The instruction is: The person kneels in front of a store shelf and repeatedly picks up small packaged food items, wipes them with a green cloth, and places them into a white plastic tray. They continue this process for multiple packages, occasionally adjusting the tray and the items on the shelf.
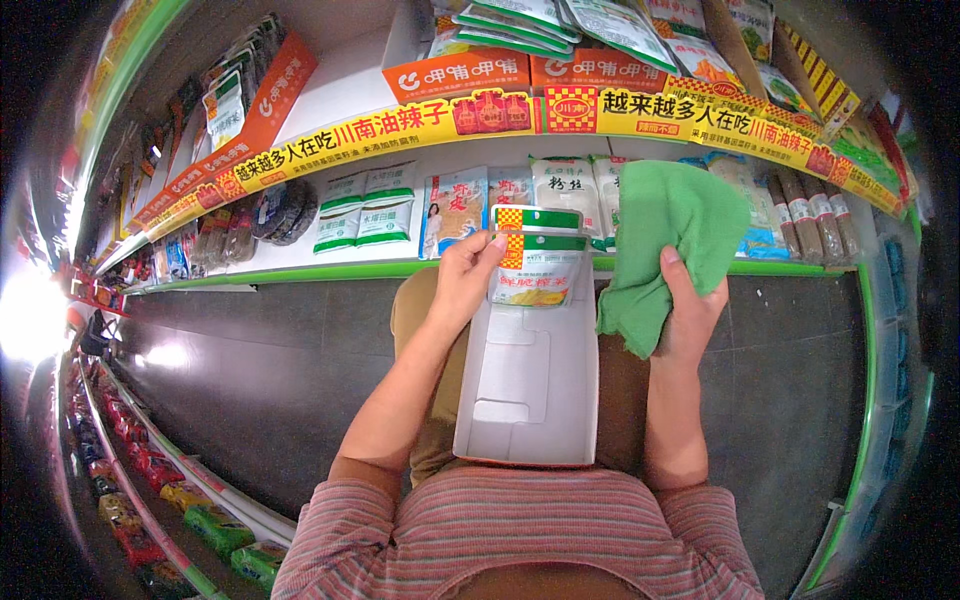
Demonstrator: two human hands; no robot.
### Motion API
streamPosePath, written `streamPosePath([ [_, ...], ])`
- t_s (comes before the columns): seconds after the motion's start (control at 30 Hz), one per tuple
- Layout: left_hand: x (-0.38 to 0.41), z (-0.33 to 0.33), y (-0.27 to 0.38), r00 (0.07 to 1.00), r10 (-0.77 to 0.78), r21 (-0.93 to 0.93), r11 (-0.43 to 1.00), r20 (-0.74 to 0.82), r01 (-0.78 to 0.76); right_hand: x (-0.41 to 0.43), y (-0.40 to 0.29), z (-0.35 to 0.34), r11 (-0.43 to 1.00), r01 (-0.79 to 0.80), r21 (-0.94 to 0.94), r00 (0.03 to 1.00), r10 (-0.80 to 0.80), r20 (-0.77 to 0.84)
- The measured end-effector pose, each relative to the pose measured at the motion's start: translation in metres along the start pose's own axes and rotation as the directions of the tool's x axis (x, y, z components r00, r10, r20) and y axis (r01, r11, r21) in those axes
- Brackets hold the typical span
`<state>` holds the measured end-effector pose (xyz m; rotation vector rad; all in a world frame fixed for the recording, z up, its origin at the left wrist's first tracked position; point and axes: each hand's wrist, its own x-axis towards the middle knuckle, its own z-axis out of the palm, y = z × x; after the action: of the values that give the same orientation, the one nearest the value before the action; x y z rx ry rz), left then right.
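Observation:
On the person's lap rests a long open cardboard box (536, 375) with a pale inside. Two green-and-white food pouches stand at its far end, one in front of the other. My left hand (474, 274) pinches the top left corner of the front pouch (534, 281) between thumb and fingers. A crumpled green cloth (675, 225) is in my right hand (690, 300), to the right of the box, with the thumb pressed over it. The cloth hides part of the shelf goods behind.
Ahead, a low shelf (330, 271) with a green edge holds white pouches (365, 206), noodle packs (568, 191) and bundled brown packs (806, 217). Above it, orange display boxes (457, 77) hold stacked pouches. More shelving with colourful packs (217, 525) stands at lower left.

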<state>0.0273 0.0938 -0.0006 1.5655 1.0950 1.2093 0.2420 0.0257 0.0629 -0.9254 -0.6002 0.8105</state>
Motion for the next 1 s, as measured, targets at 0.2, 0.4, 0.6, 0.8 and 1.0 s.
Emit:
streamPosePath([
  [0.2,-0.002,0.009,0.040,0.976,-0.122,-0.454,0.891,-0.181,0.028,0.000,0.000,-0.003,0.993,0.006,-0.119,1.000,-0.005,0.004],
  [0.4,-0.003,0.009,0.083,0.963,-0.268,-0.817,0.559,-0.016,0.142,-0.012,-0.012,0.014,0.743,0.469,-0.477,0.870,-0.297,0.393],
  [0.6,-0.010,0.016,0.091,0.939,-0.335,-0.930,0.313,0.083,0.194,-0.022,-0.007,0.064,0.245,0.852,-0.462,0.515,-0.238,0.824],
  [0.8,0.001,-0.021,0.091,0.917,0.016,-0.916,0.071,0.398,0.396,-0.049,-0.006,0.063,0.206,0.941,-0.270,0.291,-0.077,0.954],
  [1.0,0.010,-0.045,0.106,0.988,-0.078,-0.984,0.111,0.130,0.138,-0.023,0.011,0.031,0.487,0.735,-0.472,0.622,-0.205,0.756],
])
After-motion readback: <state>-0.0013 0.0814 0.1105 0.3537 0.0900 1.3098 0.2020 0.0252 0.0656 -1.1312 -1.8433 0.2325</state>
